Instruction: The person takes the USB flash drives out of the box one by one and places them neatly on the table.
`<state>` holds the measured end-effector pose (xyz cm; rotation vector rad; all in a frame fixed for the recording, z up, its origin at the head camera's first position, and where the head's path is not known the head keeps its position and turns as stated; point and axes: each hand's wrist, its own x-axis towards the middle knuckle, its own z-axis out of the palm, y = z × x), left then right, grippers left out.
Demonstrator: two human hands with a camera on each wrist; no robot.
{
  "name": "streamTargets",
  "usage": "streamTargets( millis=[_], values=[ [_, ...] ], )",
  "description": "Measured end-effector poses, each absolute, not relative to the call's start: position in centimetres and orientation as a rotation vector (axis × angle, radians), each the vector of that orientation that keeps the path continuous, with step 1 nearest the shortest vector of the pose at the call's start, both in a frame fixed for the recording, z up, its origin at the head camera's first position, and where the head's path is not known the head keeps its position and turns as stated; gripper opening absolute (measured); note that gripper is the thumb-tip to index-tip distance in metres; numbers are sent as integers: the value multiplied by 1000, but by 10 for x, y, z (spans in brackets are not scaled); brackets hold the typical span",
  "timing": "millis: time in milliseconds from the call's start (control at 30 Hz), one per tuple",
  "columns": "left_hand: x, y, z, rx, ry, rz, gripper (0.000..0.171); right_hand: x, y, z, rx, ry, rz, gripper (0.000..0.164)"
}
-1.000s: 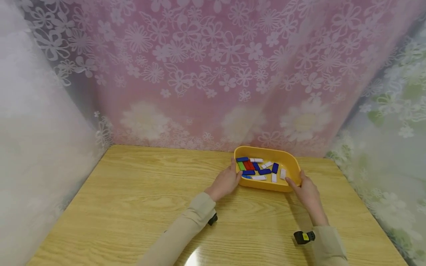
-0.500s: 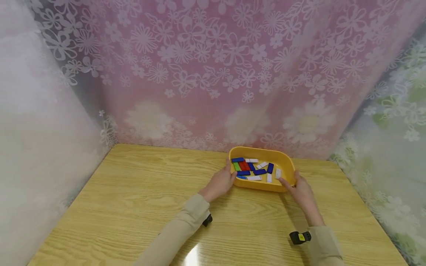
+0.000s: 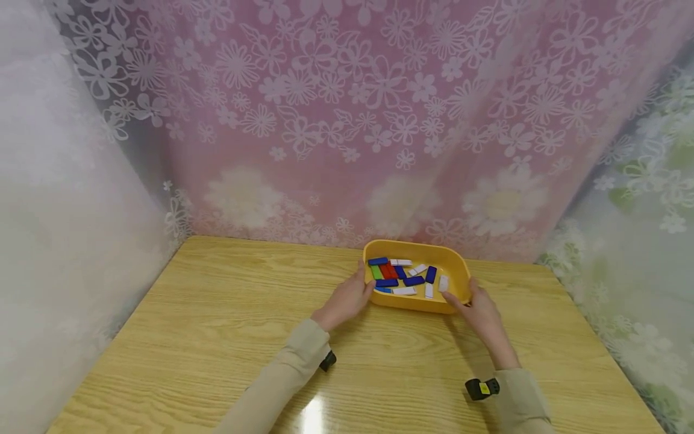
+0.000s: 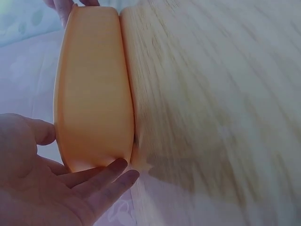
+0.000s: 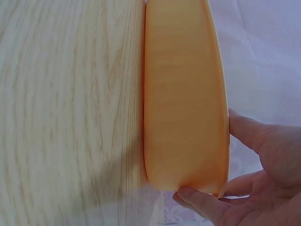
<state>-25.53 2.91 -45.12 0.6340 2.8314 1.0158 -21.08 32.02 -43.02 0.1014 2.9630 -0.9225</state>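
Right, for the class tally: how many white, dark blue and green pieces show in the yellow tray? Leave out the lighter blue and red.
White pieces: 5
Dark blue pieces: 5
Green piece: 1
Total showing in the yellow tray: 11

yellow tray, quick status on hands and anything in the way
Left hand and right hand gripping opposite ends. Yellow tray on wooden table, small blocks inside. Floral curtain close behind.
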Motion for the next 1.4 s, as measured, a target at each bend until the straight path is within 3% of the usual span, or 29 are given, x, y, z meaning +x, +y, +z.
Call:
streamTargets(
  millis=[1400],
  values=[
    [-257, -49, -455, 433, 2816, 1124, 66, -226, 250, -437, -45, 2954, -1053, 96]
  ],
)
